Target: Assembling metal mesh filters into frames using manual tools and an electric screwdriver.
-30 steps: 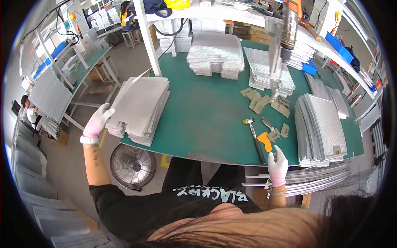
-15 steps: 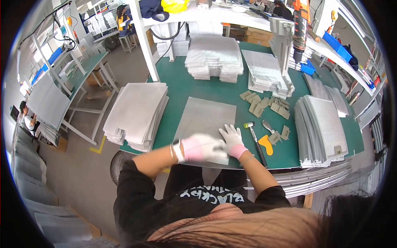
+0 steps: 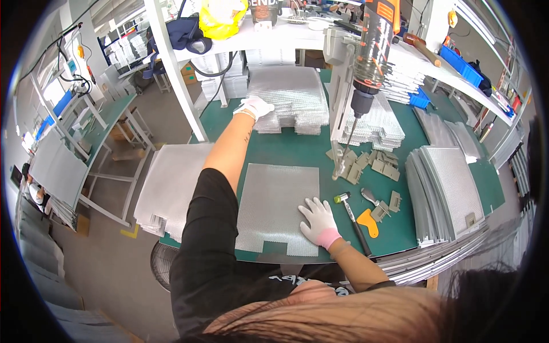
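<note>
A flat, silvery perforated metal mesh sheet (image 3: 278, 207) with a notched lower edge is laid on the green tabletop (image 3: 297, 153) directly in front of the person. It is pinned under the right hand (image 3: 317, 220), white-gloved with a pink cuff, whose fingers are spread flat on the sheet's lower right corner; nothing is gripped, the palm serving only to keep the sheet from sliding.

The left hand (image 3: 255, 106), also in a white glove, is stretched far forward and is rested on the near edge of a tall stack of similar silvery mesh sheets (image 3: 289, 97) at the back of the tabletop. Its fingers are laid loosely on the top sheet; whether a sheet is pinched cannot be told.

Just to the right of the right hand, a small hammer with a yellow-green head and black handle (image 3: 351, 214) and an orange-handled scraper (image 3: 370, 220) are kept within easy reach. Beyond them, grey metal clip pieces (image 3: 366, 164) are scattered under a suspended electric screwdriver (image 3: 372, 51). Further right, a fanned pile of finished mesh panels (image 3: 449, 191) is leaned along the tabletop edge. Far to the left of the right hand, another pile of mesh sheets (image 3: 168, 186) is overhung at the tabletop's left edge.
</note>
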A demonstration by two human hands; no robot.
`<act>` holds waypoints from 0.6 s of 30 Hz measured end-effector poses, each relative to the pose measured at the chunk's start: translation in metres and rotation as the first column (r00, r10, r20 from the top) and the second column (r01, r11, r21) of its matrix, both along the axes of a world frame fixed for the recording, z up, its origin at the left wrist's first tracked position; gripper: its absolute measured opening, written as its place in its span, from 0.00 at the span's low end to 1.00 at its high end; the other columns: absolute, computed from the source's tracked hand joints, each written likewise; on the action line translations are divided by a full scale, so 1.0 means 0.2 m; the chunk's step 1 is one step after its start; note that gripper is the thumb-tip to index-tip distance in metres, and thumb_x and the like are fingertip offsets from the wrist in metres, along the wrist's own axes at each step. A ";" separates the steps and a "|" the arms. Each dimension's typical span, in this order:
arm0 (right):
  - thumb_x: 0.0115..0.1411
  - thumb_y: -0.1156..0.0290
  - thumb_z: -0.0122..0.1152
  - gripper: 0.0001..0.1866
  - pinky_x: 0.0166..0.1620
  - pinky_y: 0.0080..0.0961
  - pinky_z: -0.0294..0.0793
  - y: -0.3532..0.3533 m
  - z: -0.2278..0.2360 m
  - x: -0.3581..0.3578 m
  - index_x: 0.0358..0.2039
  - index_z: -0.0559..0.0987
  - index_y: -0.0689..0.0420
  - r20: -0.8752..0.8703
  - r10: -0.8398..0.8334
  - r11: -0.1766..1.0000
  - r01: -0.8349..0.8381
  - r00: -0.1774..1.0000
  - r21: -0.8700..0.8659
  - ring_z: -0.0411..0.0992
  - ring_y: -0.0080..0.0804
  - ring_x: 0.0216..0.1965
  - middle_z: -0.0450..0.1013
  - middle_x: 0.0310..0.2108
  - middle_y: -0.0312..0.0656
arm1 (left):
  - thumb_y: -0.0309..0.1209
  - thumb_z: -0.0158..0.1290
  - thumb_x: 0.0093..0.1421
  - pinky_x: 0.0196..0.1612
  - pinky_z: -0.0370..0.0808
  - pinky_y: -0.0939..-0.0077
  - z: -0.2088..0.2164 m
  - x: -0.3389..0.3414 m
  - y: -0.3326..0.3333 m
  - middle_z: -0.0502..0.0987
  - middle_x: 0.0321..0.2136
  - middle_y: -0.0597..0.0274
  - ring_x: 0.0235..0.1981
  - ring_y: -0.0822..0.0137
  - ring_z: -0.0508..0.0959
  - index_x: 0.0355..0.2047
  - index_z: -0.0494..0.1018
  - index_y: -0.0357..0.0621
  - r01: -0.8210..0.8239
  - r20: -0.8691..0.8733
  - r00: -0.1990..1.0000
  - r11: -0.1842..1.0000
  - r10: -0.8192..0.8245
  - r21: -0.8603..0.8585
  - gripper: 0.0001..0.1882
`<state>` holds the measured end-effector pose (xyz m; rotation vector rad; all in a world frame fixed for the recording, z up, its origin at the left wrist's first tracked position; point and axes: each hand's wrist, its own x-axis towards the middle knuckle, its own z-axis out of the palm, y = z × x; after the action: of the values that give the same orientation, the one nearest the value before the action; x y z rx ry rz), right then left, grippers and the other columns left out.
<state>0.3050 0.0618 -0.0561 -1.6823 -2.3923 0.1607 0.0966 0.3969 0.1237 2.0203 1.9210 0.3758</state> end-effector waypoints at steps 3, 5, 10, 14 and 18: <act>0.58 0.56 0.55 0.30 0.70 0.53 0.46 0.01 -0.01 -0.01 0.60 0.71 0.51 -0.048 0.010 1.000 -0.009 0.999 0.028 0.54 0.53 0.68 0.61 0.65 0.51 | 0.56 0.59 0.52 0.59 0.71 0.61 0.08 -0.01 0.02 0.76 0.54 0.44 0.55 0.48 0.76 0.51 0.77 0.38 0.002 -0.081 0.997 1.000 0.000 0.015 0.36; 0.58 0.56 0.55 0.30 0.70 0.53 0.46 0.01 -0.01 -0.01 0.60 0.71 0.51 -0.057 0.017 0.999 -0.015 0.998 0.032 0.55 0.53 0.68 0.61 0.65 0.51 | 0.55 0.59 0.52 0.59 0.72 0.61 0.12 -0.02 0.02 0.76 0.55 0.50 0.55 0.50 0.77 0.52 0.78 0.44 -0.011 -0.121 0.993 1.000 0.010 -0.011 0.34; 0.58 0.56 0.55 0.30 0.70 0.54 0.46 0.02 -0.01 -0.01 0.60 0.71 0.52 -0.076 0.023 0.999 -0.021 0.997 0.031 0.55 0.53 0.68 0.61 0.65 0.51 | 0.56 0.60 0.53 0.54 0.76 0.59 0.19 0.02 -0.06 0.79 0.51 0.53 0.53 0.52 0.79 0.50 0.79 0.46 -0.024 -0.317 0.948 0.999 0.037 0.046 0.32; 0.59 0.55 0.54 0.30 0.70 0.53 0.46 0.01 0.01 0.00 0.61 0.71 0.52 -0.060 0.013 1.000 -0.013 0.998 0.003 0.53 0.52 0.69 0.61 0.65 0.51 | 0.60 0.61 0.50 0.53 0.76 0.60 0.25 0.07 -0.15 0.79 0.51 0.53 0.53 0.52 0.79 0.50 0.79 0.45 0.001 -0.418 0.907 0.990 0.058 0.139 0.37; 0.60 0.54 0.53 0.30 0.70 0.53 0.45 0.01 0.00 0.00 0.61 0.71 0.52 -0.066 0.014 1.000 -0.014 0.998 0.004 0.52 0.51 0.70 0.60 0.65 0.51 | 0.64 0.60 0.49 0.57 0.74 0.60 0.20 0.03 -0.11 0.77 0.53 0.49 0.55 0.51 0.77 0.53 0.76 0.41 0.022 -0.391 0.920 0.994 0.023 0.110 0.43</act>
<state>0.3055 0.0631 -0.0562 -1.6325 -2.3555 0.2111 0.1035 0.3751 0.1633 2.3095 2.1709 0.0807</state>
